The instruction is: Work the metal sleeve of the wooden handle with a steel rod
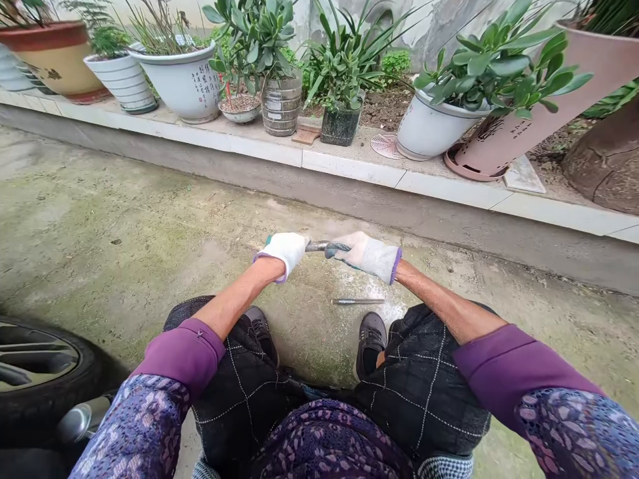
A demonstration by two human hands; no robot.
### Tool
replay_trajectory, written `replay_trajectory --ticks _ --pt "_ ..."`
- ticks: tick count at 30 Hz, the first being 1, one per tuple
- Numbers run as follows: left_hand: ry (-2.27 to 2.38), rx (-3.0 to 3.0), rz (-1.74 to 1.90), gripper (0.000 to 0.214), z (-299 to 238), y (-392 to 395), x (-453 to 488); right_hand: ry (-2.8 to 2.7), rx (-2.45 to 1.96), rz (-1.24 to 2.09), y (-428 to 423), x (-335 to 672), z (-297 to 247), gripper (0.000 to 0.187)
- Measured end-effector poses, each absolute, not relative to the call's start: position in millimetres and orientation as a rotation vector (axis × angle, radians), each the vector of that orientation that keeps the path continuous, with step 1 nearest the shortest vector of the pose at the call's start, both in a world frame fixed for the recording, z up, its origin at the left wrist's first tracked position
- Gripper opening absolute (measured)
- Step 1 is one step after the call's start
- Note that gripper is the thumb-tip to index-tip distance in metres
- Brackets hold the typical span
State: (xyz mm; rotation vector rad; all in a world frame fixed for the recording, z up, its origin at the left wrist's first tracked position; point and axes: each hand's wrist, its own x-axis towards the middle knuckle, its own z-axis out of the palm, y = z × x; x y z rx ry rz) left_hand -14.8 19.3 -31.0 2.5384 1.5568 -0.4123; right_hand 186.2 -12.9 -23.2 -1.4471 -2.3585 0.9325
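Note:
My left hand [284, 254], in a white work glove with a purple cuff, is closed around one end of a grey metal rod [316, 246]. My right hand [367, 253], gloved the same way with grey-green on the fingers, grips the other end. Only a short, ribbed-looking stretch shows between the two gloves; both ends are hidden, and its exact kind cannot be made out. The rod is held roughly level above the concrete, in front of my knees. Below my right hand, a thin metal bar [358, 301] lies on the ground beside a patch of white powder [372, 287].
A low tiled ledge [349, 166] crosses ahead, lined with potted plants, among them a white pot [182, 80] and a tilted pink pot [519, 126]. A wheel [84, 372] and a metal cylinder [80, 420] are at my left. My shoes [372, 332] flank the concrete between them.

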Motion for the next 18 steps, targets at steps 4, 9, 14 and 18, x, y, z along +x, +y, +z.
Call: replay_trajectory --ticks 4,9,14,18 --pt "1.378 2.52 -0.371 0.025 -35 11 -11 -2.311 -1.492 0.825 2 203 -21 0.027" --pt "1.273 2.364 -0.147 0.022 -25 6 -6 -2.133 -1.635 0.977 15 217 -22 0.026" --pt "1.321 2.044 0.185 0.032 -13 14 -10 -2.198 -1.499 1.05 -1 198 -25 0.029" --pt "1.503 2.328 -0.081 0.027 -23 22 -11 -2.355 -1.417 0.929 -18 184 -16 0.027"
